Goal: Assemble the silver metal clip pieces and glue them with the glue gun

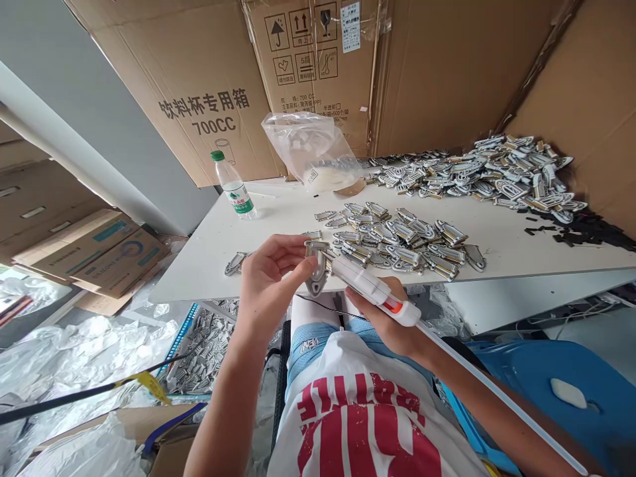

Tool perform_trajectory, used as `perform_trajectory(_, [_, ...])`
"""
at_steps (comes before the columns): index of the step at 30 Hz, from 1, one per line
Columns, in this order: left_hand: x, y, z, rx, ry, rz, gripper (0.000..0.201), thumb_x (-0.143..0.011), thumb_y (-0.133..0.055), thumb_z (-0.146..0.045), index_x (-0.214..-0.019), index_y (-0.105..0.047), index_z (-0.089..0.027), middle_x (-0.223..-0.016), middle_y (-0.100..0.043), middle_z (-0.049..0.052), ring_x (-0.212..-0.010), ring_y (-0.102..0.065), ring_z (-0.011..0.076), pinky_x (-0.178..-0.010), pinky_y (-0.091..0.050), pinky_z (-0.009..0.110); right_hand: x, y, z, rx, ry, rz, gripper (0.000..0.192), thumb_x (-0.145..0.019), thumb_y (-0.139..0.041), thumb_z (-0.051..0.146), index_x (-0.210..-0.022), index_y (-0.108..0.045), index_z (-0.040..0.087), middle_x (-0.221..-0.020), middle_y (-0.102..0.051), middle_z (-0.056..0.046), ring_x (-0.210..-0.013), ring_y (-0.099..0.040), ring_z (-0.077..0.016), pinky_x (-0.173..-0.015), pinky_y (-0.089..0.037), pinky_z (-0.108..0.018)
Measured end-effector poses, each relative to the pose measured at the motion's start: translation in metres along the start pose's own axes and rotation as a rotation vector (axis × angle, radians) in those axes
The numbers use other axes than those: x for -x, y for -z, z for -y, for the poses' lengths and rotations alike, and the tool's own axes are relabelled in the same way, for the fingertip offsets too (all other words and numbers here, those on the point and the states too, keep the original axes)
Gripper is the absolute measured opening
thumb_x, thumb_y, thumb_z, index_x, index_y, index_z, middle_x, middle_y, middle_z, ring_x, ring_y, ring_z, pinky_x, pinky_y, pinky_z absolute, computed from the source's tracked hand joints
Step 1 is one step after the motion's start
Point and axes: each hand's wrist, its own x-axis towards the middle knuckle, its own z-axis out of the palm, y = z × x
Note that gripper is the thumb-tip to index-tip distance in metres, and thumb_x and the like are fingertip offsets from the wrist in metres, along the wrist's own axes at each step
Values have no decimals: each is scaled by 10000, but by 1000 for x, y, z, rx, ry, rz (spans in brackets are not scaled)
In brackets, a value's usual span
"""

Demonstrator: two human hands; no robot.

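Head view: left hand [271,271] pinches a metal clip [317,268] at frame centre; right hand [392,318] grips a white glue gun [370,288], nozzle touching the clip. White table [521,248]: clip pile [402,242] at 1 o'clock, water bottle [231,185] at 10. Cardboard boxes [209,86] behind

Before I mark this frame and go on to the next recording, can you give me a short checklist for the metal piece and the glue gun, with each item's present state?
1. Left hand grips the metal piece by its upper part: ok.
2. Right hand holds the white glue gun: ok.
3. Gun's nozzle meets the piece: ok, the tip is at its right edge.
4. Glue coming out: cannot tell, the tip is too small to see.
5. Pile of metal pieces lies on the white table just beyond the hands: ok.
6. Water bottle stands upright, apart from the hands: ok.
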Motion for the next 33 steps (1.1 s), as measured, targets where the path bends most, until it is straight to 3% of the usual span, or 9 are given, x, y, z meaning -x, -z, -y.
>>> perform_trajectory(22, [0, 1, 0, -6, -5, -4, 238, -872, -908, -241, -1096, -826, -234, -1016, -834, 53, -915, -797, 198, -846, -706, 328, 0, 1, 2, 20, -18, -8, 582, -1055, -628, 592, -663, -394, 231, -595, -382, 61, -576, -309, -123, -528, -258, -307])
perform_trajectory(33, [3, -4, -6, -139, -71, -53, 242, -862, -895, -218, -1087, -807, -231, -999, -836, 33, -886, -801, 185, -839, -692, 325, -4, 0, 11, -2, -28, -22, 477, -1021, -674, 602, -744, -620, 217, -702, -574, 15, -621, -455, -155, -595, -371, -313])
